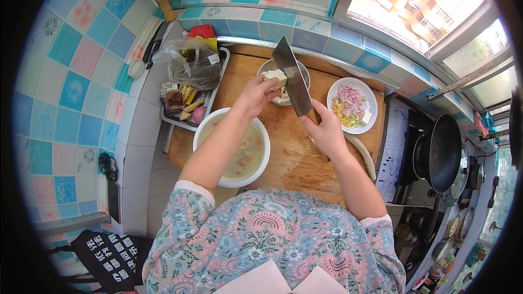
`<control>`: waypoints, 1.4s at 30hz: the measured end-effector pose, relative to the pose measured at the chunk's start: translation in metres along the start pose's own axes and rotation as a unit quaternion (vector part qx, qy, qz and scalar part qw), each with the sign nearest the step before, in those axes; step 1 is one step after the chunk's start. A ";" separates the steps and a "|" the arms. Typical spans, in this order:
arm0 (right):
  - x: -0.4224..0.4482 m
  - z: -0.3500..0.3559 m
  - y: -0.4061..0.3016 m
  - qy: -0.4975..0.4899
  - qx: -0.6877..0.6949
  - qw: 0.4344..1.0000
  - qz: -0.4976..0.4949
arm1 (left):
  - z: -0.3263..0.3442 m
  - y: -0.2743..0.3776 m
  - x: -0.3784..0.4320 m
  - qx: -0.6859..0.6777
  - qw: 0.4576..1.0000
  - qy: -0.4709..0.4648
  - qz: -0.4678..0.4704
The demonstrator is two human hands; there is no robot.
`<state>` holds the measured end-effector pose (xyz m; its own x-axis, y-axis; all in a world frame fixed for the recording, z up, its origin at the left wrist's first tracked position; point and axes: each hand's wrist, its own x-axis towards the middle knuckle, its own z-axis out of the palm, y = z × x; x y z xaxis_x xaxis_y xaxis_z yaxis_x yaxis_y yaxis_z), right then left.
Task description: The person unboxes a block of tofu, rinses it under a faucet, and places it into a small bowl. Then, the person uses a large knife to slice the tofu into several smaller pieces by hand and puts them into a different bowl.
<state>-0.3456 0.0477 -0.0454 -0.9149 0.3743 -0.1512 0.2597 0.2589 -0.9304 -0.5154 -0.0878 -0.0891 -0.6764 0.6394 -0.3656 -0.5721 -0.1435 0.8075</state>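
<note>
My left hand (257,96) holds a block of white tofu (276,77) over a metal bowl (305,74), where more white pieces show. In my right hand (325,128) is the wooden handle of a Chinese cleaver (295,79); its wide blade is raised beside the tofu, over the bowl. To the right a white plate (371,94) bears chopped reddish-purple onion or shallot, minced yellow bits, green pieces and a white cube. A large white bowl (264,159) of cloudy liquid with lumps stands below my left forearm. All this rests on a wooden board (294,163).
A tray (223,69) at the left holds plastic bags, packets and a purple onion. A long pale curved object (361,153) lies on the board's right side. Farther right stands a black wok (445,153) by the stove. Tiled walls and a window border the far side.
</note>
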 end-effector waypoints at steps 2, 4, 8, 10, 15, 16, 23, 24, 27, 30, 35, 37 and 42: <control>0.001 -0.002 0.002 0.007 -0.010 1.000 -0.021 | 0.001 0.001 -0.002 -0.038 0.999 0.004 0.021; 0.001 -0.006 -0.004 0.006 0.027 0.999 0.037 | -0.004 0.004 -0.002 -0.042 0.999 0.001 0.022; -0.005 -0.011 -0.011 0.003 0.059 0.997 0.044 | -0.012 0.006 -0.001 -0.062 0.998 0.006 0.019; -0.009 -0.013 -0.017 0.000 0.083 0.996 0.040 | -0.014 0.005 0.001 -0.059 0.998 0.009 0.014; -0.015 -0.012 -0.026 -0.005 0.083 0.997 0.007 | -0.011 0.005 0.003 -0.047 0.999 0.004 0.006; -0.016 -0.012 -0.026 -0.006 0.074 0.997 -0.012 | -0.013 0.001 0.008 -0.044 0.999 0.015 0.012; -0.014 -0.009 -0.022 -0.026 0.077 0.997 0.014 | -0.003 0.008 0.004 0.004 1.000 0.009 0.012; -0.014 -0.009 -0.021 -0.029 0.069 0.997 0.018 | -0.001 0.010 0.002 0.003 1.000 0.010 0.012; -0.014 -0.007 -0.022 -0.030 0.048 0.998 0.025 | 0.002 0.011 0.001 0.011 1.000 0.006 0.009; -0.011 -0.002 -0.018 -0.028 0.027 0.999 0.033 | 0.003 0.009 0.000 0.004 1.000 -0.009 0.010; -0.008 0.002 -0.016 -0.026 -0.012 0.999 0.038 | 0.003 0.000 0.000 0.014 1.000 0.012 0.018; -0.007 0.002 -0.019 -0.024 -0.018 0.999 0.041 | 0.004 -0.002 0.000 0.004 1.000 0.019 0.023; -0.002 0.009 -0.012 -0.003 -0.059 0.998 -0.007 | 0.009 -0.005 0.002 0.007 0.998 0.048 0.030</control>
<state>-0.3493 0.0356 -0.0372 -0.9203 0.3649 -0.1411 0.2815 0.3671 -0.8866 -0.5093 -0.0788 -0.0897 -0.7509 0.5541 -0.3593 -0.5237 -0.1681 0.8351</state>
